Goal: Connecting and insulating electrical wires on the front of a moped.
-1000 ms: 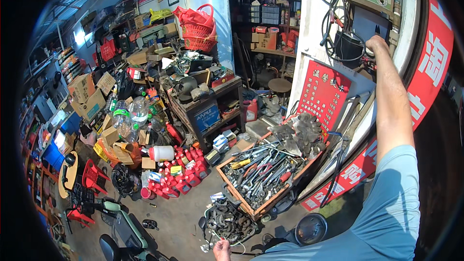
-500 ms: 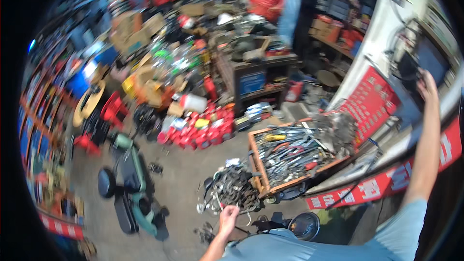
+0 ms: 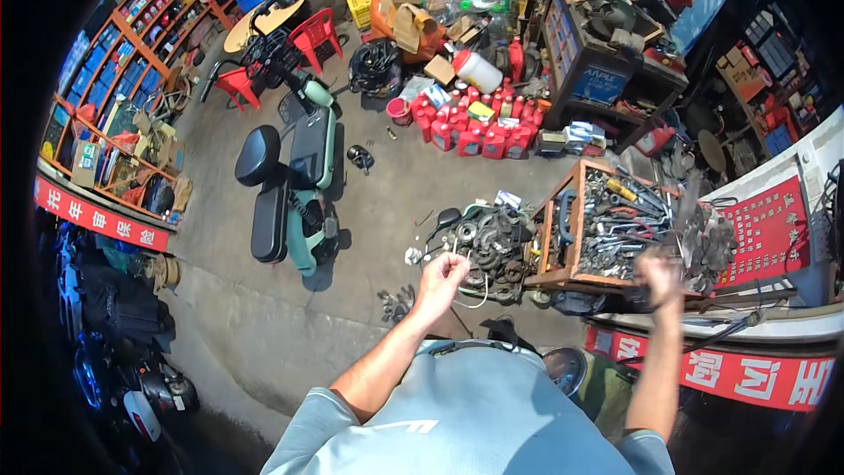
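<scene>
Near the middle of the scene, just this side of a heap of dark metal parts (image 3: pixel 497 251), the person's left hand (image 3: pixel 444 280) is pinching a thin white cord (image 3: pixel 486 288), thumb and fingertips coming together on it, and the cord is curling in a loose loop to the right of the hand. Farther right, the right hand (image 3: pixel 658 274) is showing only as a blur by the near edge of a wooden tool box (image 3: pixel 578 227); I'm not able to tell whether its fingers are apart or closed on something. Wrenches and other hand tools (image 3: pixel 624 215) are lying jumbled in that box. Beyond, red bottles (image 3: pixel 492 136) are standing clustered on the floor, while a green scooter (image 3: pixel 327 158) is standing to the left.
</scene>
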The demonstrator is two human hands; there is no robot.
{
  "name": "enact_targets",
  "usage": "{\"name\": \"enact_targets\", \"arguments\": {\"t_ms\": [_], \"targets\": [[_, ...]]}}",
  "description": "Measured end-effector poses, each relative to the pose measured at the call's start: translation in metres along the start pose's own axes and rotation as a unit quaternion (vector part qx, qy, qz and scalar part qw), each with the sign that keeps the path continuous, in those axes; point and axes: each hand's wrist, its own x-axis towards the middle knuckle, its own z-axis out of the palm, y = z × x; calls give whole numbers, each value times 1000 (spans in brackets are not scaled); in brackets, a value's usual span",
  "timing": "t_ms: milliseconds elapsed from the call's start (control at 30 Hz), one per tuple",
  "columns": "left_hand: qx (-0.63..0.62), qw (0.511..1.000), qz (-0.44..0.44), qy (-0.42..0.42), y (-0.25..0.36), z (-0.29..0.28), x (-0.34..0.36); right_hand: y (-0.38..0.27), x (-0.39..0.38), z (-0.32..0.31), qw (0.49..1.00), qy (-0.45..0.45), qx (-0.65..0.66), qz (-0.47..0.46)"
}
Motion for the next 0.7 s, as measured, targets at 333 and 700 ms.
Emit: {"name": "enact_targets", "arguments": {"t_ms": [333, 700], "targets": [[44, 997, 4, 67, 10, -71, -32, -41, -83, 249, 915, -325, -235, 51], [105, 991, -1, 84, -6, -98, -48, -65, -93, 287, 866, -397, -304, -25]]}}
